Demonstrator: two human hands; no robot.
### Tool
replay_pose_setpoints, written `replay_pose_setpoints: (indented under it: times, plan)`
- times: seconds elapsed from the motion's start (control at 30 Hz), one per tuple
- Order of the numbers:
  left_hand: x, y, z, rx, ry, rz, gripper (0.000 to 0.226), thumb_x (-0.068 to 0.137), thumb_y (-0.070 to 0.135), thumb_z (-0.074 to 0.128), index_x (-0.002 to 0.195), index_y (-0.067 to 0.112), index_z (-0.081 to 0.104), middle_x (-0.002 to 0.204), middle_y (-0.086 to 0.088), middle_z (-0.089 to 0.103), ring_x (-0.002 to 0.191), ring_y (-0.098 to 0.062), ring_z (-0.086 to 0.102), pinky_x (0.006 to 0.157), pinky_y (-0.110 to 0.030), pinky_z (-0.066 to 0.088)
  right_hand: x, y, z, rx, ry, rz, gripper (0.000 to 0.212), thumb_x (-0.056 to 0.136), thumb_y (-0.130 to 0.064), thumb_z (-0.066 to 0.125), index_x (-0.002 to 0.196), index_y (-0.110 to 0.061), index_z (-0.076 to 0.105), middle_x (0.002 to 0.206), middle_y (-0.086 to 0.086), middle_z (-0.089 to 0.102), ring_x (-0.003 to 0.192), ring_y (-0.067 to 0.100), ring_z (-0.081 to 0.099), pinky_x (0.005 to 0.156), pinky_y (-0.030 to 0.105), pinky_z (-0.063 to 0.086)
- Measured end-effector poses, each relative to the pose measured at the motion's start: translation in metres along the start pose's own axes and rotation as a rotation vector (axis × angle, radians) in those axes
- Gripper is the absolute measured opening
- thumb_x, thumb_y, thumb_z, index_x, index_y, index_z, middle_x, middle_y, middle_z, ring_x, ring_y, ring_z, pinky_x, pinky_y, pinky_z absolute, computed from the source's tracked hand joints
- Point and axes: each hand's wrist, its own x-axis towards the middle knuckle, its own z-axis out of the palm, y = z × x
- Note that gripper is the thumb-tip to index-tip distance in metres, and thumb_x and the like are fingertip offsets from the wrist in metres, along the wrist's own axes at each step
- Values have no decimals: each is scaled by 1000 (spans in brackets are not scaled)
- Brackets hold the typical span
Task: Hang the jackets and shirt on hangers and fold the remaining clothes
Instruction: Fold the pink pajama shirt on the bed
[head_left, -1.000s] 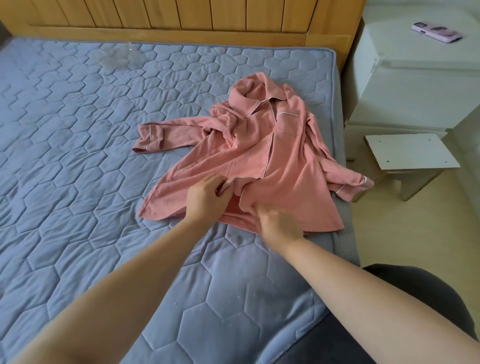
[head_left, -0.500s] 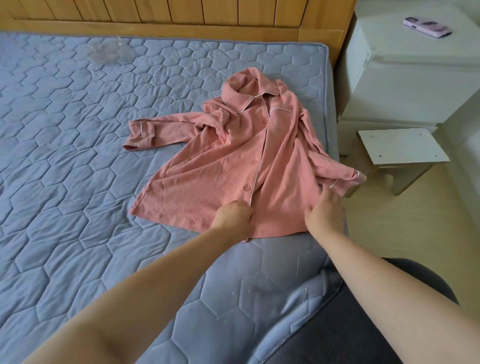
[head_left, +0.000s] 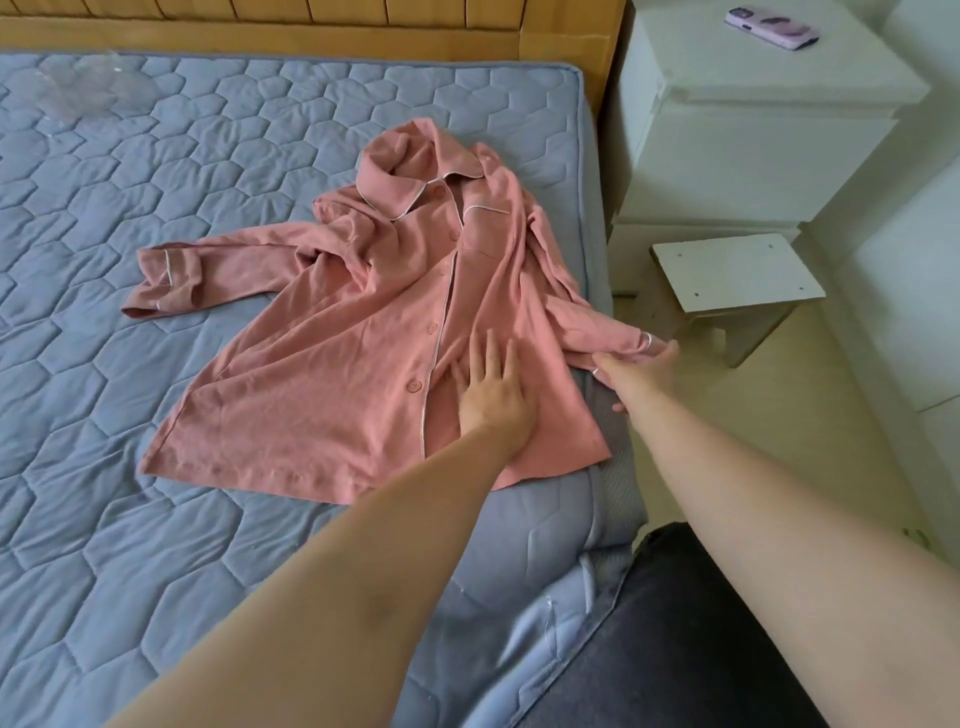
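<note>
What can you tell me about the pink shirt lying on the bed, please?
The pink shirt is a soft, wrinkled pyjama-style top with a collar, white piping, a chest pocket and a button front. It lies front up on the blue quilted mattress, collar toward the headboard, one sleeve spread sideways. The left hand presses flat on its lower front; the right hand grips the other cuff at the mattress edge.

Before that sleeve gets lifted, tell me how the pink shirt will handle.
Probably floppy: the pink shirt lies creased, its sleeve bunched in the right hand. Likely light, since the cloth looks thin. It should drape, not hold shape.
</note>
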Motion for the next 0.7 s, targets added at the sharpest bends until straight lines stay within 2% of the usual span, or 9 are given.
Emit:
replay_pose_setpoints:
  times: [0.03,0.2,0.3,0.4,0.43,0.5,0.57,0.63,0.7]
  plan:
    - [5,1,3,56,16,57,63,98,39,27,153,14,8,161,-8,-5,147,-24,-13,117,-50,-8,5,-6,4,-25,-35,-19,93,69,-31,79,145,-16,27,113,3,61,72,19,68,43,26,49]
    - [11,-2,30,125,34,215,71,93,43,28,152,9,7,161,-9,2,148,-23,-6,117,-43,-10,31,-13,-8,-406,-189,-18,17,82,-10,65,96,0,65,72,10,62,53,21,56,39,23,39]
    - [17,-4,35,82,131,253,74,85,42,27,150,7,22,158,-13,17,147,-28,9,117,-36,-14,80,-34,-51,-158,247,-56,31,88,-5,55,117,2,57,113,13,63,96,28,62,69,32,56]
    - [23,-1,38,149,128,260,73,84,44,26,151,15,22,159,-10,15,147,-27,9,111,-34,-24,110,-59,-101,482,606,-90,32,103,-21,31,122,-6,52,116,6,58,101,16,52,90,11,41]
    - [22,0,39,176,104,263,73,84,46,22,152,19,18,160,-8,9,148,-25,5,111,-37,-22,116,-57,-108,447,638,-103,38,104,-28,28,133,-9,45,123,9,53,110,17,49,94,13,34]
    - [24,1,43,193,79,266,74,84,48,16,153,22,12,161,-7,4,148,-24,0,113,-43,-15,117,-48,-102,51,448,-117,58,97,-29,41,150,-20,19,149,11,29,134,26,34,109,31,26]
    - [26,1,45,161,74,268,75,83,48,16,153,22,13,160,-7,6,148,-24,2,115,-44,-7,117,-31,-76,-386,276,-171,75,85,-27,50,151,-27,15,152,9,22,135,35,34,108,39,33]
    - [28,0,47,112,107,277,75,84,47,21,152,15,19,159,-8,16,147,-25,10,116,-41,-4,103,-16,-36,-483,121,-268,58,88,-22,51,143,-13,35,145,16,37,127,34,44,103,38,39]
    - [29,0,48,18,157,269,73,84,41,29,147,4,30,153,-13,30,143,-29,26,116,-32,-5,77,-4,3,-445,69,-453,26,88,-16,51,109,-6,63,117,18,60,109,34,56,88,36,44]
